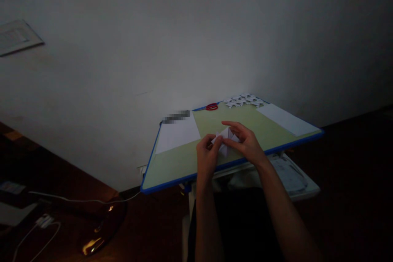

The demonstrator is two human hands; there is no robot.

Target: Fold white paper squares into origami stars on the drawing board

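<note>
A piece of folded white paper with pointed flaps is held above the near edge of the table. My left hand pinches its left side between thumb and fingers. On the right side, my right hand grips the paper with its thumb at the front, while the index finger arches over the top. Parts of the paper are hidden behind my fingers. At the back right of the table lie several folded white paper pieces in a cluster, with similar points.
The pale green tabletop has a blue rim. Red-handled scissors lie at its back edge. White sheets rest on the left, and a white paper stack on the right. A shelf sits underneath. A white cable runs at left.
</note>
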